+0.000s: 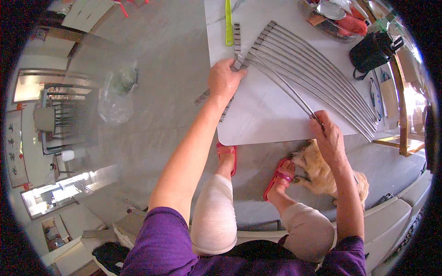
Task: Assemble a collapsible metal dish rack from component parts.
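Note:
A fan of several thin grey metal rods [322,73] lies on the white table, joined at its upper left end by a dark grey slotted strip [263,39]; it looks like a roll-up drying rack. At the near end of that strip, my left hand [224,80] is closed with its fingers pinching it. More banded strip [237,37] sticks out beyond the fingers, and further pieces hang below the hand over the table's edge. My right hand [328,140] grips the near ends of a pair of loose rods [294,94], which slant up toward the left hand.
A lime-green handle [229,25] lies at the far left of the white table [258,124]. A black cylindrical bag [372,53] and a bowl with red items [343,20] stand far right. Beneath the right arm lies a tan dog [320,172]. A plastic bag [117,94] is on the left.

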Motion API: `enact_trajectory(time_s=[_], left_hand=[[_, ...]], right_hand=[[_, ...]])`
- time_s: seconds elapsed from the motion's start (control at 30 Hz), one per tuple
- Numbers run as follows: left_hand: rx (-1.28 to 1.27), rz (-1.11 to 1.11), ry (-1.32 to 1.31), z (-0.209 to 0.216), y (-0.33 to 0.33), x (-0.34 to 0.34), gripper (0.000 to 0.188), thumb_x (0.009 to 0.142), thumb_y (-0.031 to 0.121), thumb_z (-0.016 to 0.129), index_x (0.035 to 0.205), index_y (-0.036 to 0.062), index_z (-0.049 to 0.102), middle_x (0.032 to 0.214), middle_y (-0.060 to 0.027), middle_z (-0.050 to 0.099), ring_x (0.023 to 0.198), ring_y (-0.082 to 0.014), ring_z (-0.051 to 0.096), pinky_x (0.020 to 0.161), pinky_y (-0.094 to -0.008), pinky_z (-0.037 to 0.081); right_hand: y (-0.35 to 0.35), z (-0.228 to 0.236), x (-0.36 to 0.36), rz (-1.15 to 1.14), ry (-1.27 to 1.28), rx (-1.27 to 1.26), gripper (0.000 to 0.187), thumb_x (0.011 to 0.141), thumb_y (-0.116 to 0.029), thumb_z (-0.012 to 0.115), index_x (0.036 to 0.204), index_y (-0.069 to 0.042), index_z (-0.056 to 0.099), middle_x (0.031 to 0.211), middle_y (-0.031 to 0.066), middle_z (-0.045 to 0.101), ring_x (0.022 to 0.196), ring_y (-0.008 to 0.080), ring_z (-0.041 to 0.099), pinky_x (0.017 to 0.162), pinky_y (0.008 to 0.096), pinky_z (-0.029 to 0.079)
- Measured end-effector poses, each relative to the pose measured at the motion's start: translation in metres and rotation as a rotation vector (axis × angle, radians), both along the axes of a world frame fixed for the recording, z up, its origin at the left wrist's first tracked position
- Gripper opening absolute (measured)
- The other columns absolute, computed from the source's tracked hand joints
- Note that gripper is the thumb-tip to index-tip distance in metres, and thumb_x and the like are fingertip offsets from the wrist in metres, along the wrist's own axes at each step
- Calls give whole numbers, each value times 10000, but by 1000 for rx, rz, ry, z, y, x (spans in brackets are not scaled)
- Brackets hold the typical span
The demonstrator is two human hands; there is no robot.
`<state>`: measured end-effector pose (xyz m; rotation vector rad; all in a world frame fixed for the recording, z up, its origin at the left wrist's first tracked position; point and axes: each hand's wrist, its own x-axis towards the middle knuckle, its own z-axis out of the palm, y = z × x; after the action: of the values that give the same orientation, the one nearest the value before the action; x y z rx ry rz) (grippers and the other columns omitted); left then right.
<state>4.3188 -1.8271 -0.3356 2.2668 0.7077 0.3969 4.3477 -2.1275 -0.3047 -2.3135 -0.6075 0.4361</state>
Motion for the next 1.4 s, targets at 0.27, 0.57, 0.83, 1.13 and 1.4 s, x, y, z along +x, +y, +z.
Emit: enact_trajectory(time_s=[0.27,0.57,0.83,1.13,1.4], left_hand=[[24,-9,-45,-5,2,1,287,622,228,715,799,14,646,771,-179,614,745,-340,581,643,-415,442],[100,2,-89,-8,3,0,266,633,179,754,816,10,661,699,-124,634,628,-226,593,605,-339,450],[93,-16,-81,-7,3,1,267,623,185,757,792,4,656,648,-125,605,584,-228,566,576,-341,439],[189,-30,-94,-11,7,0,280,628,225,753,784,13,658,679,-158,612,629,-279,582,601,-372,445],[212,-44,-114,-16,8,0,285,641,201,748,827,10,649,738,-151,625,656,-276,589,625,-364,451]], right_hand=[[3,-1,2,11,-97,-7,158,867,-196,517,887,-40,499,712,136,534,662,274,531,634,355,424],[3,-4,1,-52,-83,-44,185,858,-218,531,855,-36,496,695,139,519,630,271,497,611,354,410],[4,-5,2,-57,-102,-21,181,862,-217,529,864,-38,501,690,138,518,627,266,497,618,352,413],[7,-9,15,9,-166,-54,130,857,-205,535,900,-82,540,864,140,599,803,360,583,669,409,461],[8,-15,30,42,-216,-16,150,857,-198,547,952,-88,583,915,121,606,810,341,596,694,404,472]])
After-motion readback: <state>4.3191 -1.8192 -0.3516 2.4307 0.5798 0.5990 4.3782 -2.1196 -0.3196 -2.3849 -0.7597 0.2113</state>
